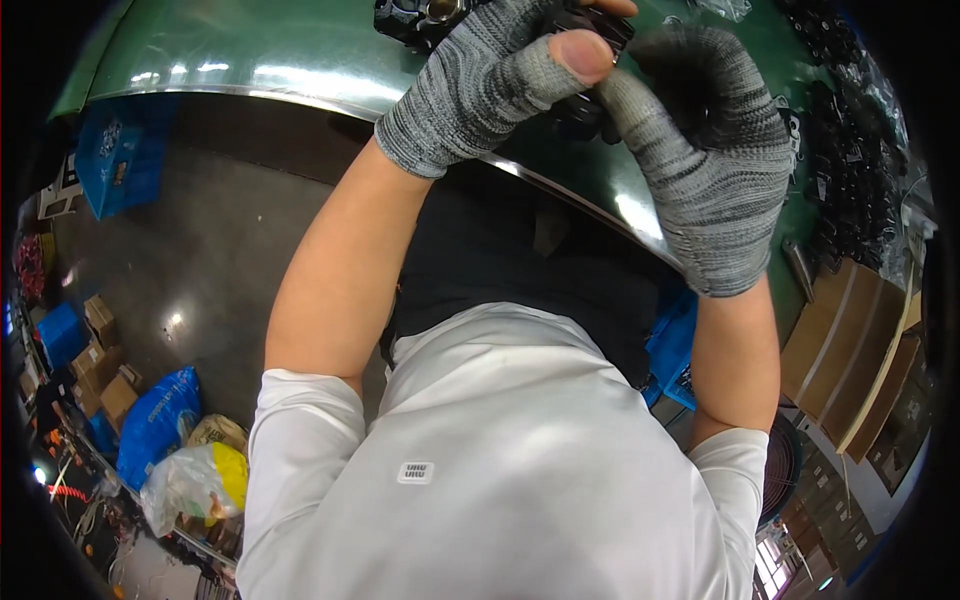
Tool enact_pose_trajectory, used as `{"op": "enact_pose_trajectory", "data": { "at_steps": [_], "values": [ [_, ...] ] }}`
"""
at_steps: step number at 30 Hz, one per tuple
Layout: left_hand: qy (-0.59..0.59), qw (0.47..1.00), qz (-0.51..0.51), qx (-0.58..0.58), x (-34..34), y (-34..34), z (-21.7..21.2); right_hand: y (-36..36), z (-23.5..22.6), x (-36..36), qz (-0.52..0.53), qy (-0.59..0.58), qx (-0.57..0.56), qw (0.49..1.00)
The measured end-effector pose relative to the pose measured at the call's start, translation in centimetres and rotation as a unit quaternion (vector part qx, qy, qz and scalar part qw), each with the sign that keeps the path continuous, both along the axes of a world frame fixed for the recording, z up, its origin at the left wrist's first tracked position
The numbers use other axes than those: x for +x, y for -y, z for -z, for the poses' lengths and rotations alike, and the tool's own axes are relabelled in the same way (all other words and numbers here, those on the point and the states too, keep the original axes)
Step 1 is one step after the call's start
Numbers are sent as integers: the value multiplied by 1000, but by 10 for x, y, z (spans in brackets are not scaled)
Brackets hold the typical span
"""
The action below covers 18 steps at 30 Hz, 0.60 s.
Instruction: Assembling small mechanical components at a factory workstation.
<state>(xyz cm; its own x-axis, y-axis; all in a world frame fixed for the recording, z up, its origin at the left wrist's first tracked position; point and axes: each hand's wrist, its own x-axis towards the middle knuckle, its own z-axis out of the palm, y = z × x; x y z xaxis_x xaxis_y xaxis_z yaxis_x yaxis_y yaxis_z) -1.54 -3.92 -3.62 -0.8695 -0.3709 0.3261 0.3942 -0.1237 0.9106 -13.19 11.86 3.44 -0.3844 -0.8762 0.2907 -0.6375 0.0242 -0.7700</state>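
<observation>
A green table (200,55) stands above grey floor (225,215).

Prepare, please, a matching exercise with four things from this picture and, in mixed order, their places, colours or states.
1. Left hand
2. Tabletop
3. Large cardboard piece
4. Blue bag

A. brown, at the picture's right
B. lower left, beside a clear-and-yellow bag
C. holding a black part
D. shiny green

Pairs: 1-C; 2-D; 3-A; 4-B

Before you: glossy green bench (210,45), metal edge (250,92) nearest you. On it: black part (422,20), clear plastic (728,8) farther off, black parts heaped (845,165) rightward.
</observation>
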Motion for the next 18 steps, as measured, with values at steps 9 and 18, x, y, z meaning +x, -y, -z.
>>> {"op": "enact_pose_trajectory", "data": {
  "at_steps": [9, 18],
  "values": [
    [-171, 971, -25, -165, -14, 7, 26, -1, 18, 25, 65, 124, -57, 988],
    [-125, 970, -60, -200, -5, 4, 15, -6, -13, -6, -45, -85, 100, 990]
  ]
}}
